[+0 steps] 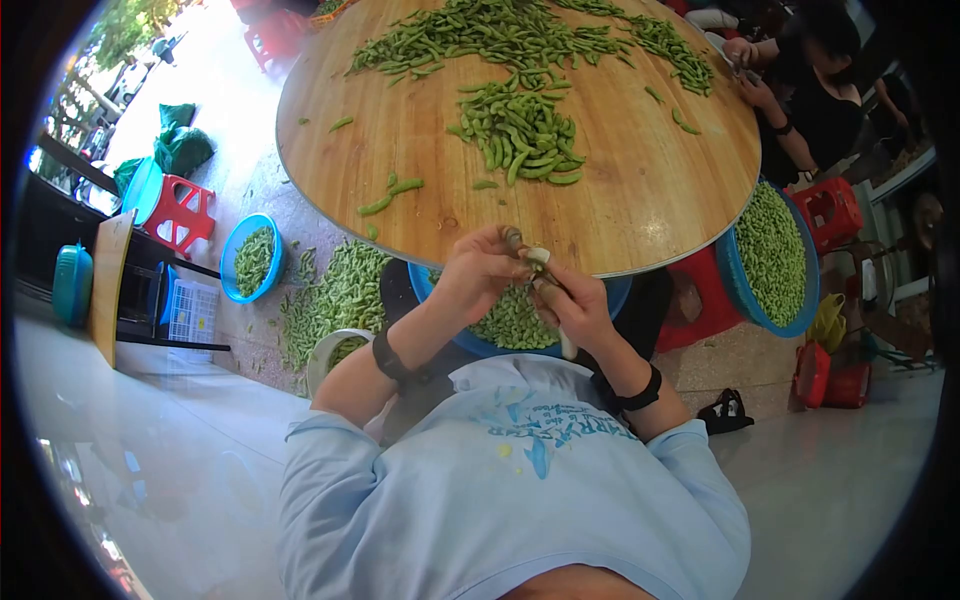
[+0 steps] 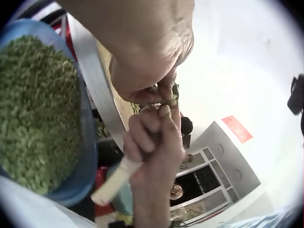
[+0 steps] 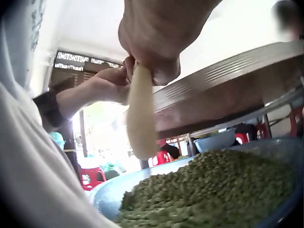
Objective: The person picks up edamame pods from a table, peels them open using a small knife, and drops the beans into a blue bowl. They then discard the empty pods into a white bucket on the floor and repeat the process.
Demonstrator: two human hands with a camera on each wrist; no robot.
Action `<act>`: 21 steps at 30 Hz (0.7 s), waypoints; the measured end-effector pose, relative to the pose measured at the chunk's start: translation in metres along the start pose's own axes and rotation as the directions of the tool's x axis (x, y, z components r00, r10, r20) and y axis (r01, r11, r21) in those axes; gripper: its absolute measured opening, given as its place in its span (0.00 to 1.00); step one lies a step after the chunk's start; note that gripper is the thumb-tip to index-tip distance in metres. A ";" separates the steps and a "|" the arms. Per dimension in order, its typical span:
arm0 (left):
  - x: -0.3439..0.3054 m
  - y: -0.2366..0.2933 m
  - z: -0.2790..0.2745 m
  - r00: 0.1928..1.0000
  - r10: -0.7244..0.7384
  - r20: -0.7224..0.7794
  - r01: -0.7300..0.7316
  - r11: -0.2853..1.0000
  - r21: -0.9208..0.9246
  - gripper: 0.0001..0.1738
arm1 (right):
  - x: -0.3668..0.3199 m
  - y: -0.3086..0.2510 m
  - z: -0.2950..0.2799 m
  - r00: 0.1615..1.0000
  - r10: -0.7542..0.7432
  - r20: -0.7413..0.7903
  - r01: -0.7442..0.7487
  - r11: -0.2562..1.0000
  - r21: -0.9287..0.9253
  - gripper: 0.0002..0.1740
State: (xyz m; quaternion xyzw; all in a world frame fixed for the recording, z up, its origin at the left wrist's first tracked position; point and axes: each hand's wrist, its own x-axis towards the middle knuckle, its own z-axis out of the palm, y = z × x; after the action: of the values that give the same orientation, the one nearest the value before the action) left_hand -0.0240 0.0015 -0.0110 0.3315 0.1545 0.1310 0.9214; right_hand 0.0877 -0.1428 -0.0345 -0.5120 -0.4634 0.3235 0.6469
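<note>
Green pod (image 2: 174,101), pinched in the left hand (image 1: 480,268), meets the right hand (image 1: 577,306), which I see over the remote feed clamped around a pale handle (image 3: 141,114). Beans (image 1: 510,322) lie in a blue basin (image 1: 617,298) below; beyond, pods (image 1: 525,130) heap a round wooden table (image 1: 640,190), a person in black (image 1: 820,110) beside its right edge.

1. Worktop (image 1: 640,200): round, wood-grain face, thin pale rim.
2. Far side: big heap of green pods (image 1: 480,35); thinner strip of pods (image 1: 675,50) off to its right, by the edge.
3. Middle: smaller pile (image 1: 525,140), just nearer, linked to the heap by scattered pods.
4. Strays: loose pods (image 1: 376,206) near the left edge, a few more right of the smaller pile.
5. Floor (image 1: 230,195), left of worktop: broad spread of pods (image 1: 345,290), blue basin (image 1: 278,258) beside it, red stool (image 1: 172,205), green bags (image 1: 186,152).
</note>
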 end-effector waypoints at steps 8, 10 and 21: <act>0.000 -0.008 0.015 0.987 0.157 -0.027 -0.135 0.913 0.384 0.13 | -0.003 -0.010 -0.002 0.987 -0.163 -0.010 0.145 0.903 -0.405 0.22; -0.010 0.005 0.019 0.960 0.281 -0.013 -0.221 0.783 0.581 0.11 | -0.004 0.000 -0.008 0.986 -0.070 -0.151 0.022 0.954 -0.298 0.18; 0.045 0.066 -0.020 0.848 0.485 0.213 -0.173 -0.126 0.977 0.10 | 0.027 -0.010 -0.014 0.962 0.141 -0.232 -0.113 0.985 0.131 0.13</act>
State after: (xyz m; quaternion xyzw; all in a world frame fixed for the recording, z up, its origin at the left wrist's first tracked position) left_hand 0.0008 0.0779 0.0084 0.8917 0.2114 0.2452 0.3162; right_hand 0.1097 -0.1259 -0.0182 -0.5376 -0.3281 0.3266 0.7047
